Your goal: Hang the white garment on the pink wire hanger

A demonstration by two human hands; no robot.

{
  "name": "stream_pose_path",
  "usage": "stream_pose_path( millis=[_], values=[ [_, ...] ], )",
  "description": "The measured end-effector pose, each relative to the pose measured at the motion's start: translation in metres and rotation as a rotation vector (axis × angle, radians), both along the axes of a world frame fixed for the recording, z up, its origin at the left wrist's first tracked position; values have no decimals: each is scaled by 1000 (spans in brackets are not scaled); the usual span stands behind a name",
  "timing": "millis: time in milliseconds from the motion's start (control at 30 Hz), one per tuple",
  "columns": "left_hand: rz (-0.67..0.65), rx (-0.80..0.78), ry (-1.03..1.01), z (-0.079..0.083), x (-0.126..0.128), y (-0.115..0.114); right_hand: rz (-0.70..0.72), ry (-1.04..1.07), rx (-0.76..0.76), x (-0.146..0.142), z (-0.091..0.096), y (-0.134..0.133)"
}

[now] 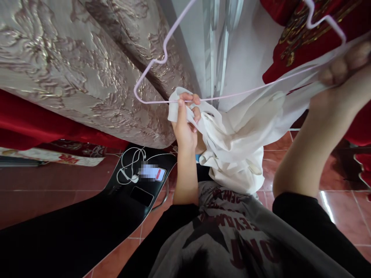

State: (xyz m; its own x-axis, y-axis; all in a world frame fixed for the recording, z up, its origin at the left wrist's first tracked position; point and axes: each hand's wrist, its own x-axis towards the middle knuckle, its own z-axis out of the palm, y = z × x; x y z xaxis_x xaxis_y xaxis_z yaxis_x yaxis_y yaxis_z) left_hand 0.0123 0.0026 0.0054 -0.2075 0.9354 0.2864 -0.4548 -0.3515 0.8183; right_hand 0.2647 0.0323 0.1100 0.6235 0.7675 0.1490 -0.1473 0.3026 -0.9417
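A thin pale pink hanger (240, 94) stretches across the upper middle of the head view, its hook outside the picture. White cloth (234, 143) hangs below its bar and bunches down over my shirt. My left hand (187, 119) pinches the cloth's edge against the bar near the hanger's left end, fingers closed. At the right edge, my right hand (344, 65) is curled on the stretched cloth beside the hanger's other end. That hand is partly blurred, and its fingertips are hard to make out.
Silver-beige embossed curtain fabric (87, 69) hangs at the upper left, red cloth with gold trim (292, 42) at the upper right. To the left stands a black chair (116, 208) carrying a lit phone (152, 172), a dark phone (142, 196) and white earphones (124, 170). Red tiles (342, 204) cover the floor.
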Motion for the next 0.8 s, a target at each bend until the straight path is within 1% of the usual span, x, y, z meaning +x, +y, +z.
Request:
stream_pose_path(
  millis=[67,100,233,400,467,567,700,800],
  values=[
    [-41,25,-56,0,0,1,-103,97,10,-1,-15,-8],
    [-55,30,-73,0,0,1,-110,105,0,0,-21,-11],
    [-43,30,-50,-1,0,1,-21,0,-50,3,-45,-17],
    [53,-47,60,1,2,-1,62,-181,59,-3,-63,-17],
    [69,-74,98,1,1,-1,78,-212,93,-10,-67,-18],
    [53,-65,103,0,0,-1,126,-207,97,-17,-67,-24],
    [29,-52,129,-3,-2,0,252,-188,127,-27,-60,-39],
    [-4,-31,93,-4,0,0,316,-252,187,-46,-53,-47]
  ],
)
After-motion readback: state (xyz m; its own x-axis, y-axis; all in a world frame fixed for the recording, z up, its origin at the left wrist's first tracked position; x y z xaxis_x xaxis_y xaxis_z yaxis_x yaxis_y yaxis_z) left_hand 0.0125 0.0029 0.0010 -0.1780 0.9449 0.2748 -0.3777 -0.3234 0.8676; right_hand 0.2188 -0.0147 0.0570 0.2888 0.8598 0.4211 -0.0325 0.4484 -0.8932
